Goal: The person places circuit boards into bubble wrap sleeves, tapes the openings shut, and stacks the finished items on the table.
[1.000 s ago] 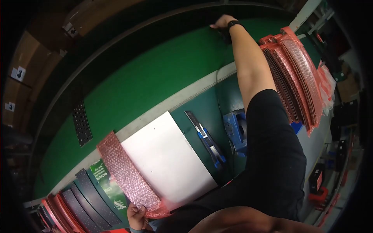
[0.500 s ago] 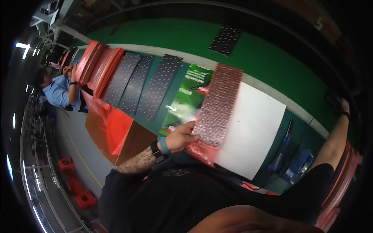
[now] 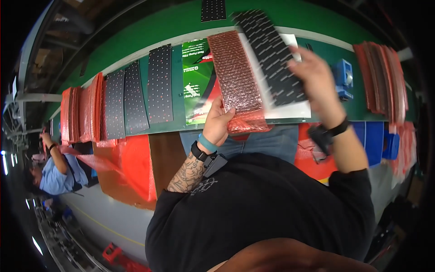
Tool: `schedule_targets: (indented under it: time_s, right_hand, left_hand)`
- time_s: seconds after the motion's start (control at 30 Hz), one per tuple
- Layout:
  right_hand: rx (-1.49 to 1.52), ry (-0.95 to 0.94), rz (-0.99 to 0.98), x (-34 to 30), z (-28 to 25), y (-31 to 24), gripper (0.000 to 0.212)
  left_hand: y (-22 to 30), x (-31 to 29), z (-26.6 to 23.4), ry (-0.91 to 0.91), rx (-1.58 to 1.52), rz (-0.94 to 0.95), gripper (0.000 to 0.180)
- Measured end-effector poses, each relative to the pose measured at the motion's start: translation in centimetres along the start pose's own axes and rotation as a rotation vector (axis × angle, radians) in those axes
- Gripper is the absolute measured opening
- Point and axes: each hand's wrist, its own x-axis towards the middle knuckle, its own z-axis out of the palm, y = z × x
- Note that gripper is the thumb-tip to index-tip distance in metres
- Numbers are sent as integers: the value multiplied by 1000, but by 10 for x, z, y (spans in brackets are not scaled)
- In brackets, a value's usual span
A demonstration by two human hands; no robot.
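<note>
My left hand (image 3: pixel 216 124) is closed on the near end of a pink bubble-wrap sleeve (image 3: pixel 233 68), thumb on top, at the table's front edge. The sleeve looks dark inside, as if a panel lies in it. My right hand (image 3: pixel 319 86), blurred, grips a black strip with white dots (image 3: pixel 272 59) by its right side. That strip is tilted above a white sheet (image 3: pixel 294 111), just right of the sleeve. Left of the sleeve lies a green printed sheet (image 3: pixel 195 75), partly covered by it.
Several black dotted panels (image 3: pixel 160 84) lie at left beside a pile of pink sleeves (image 3: pixel 93 109). Another pile of sleeves (image 3: pixel 374 77) and a blue tool (image 3: pixel 345 75) are at right. Below stands a cardboard box (image 3: pixel 167 158). A co-worker (image 3: pixel 61 172) is at far left.
My right hand has come back from the far right to the middle and now holds a black dotted strip. My left hand still grips the sleeve. The view has turned.
</note>
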Motion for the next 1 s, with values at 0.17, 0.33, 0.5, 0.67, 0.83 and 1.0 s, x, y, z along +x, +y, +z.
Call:
schedule_targets:
  time_s: [0.17,0.33,0.5,0.67,0.83,1.0]
  right_hand:
    - [262,-4,-21,-37,88,69,52]
    - [260,62,2,-31,107,82,52]
    - [93,70,-3,-27,104,96,52]
    - [-61,92,-25,-19,101,105,53]
    - [-69,139,-64,-13,102,115,51]
    - [-246,176,-96,-19,101,103,51]
  left_hand:
    - [-8,-12,3,-52,-54,-17,52]
    - [-12,-23,-1,-70,-159,10,51]
    - [-14,-21,-5,-79,-193,11,49]
    - [-12,-23,-3,-71,-225,-25,47]
    - [-10,-24,-5,-120,-289,-51,42]
    - [-18,-26,-6,-102,-287,-57,42]
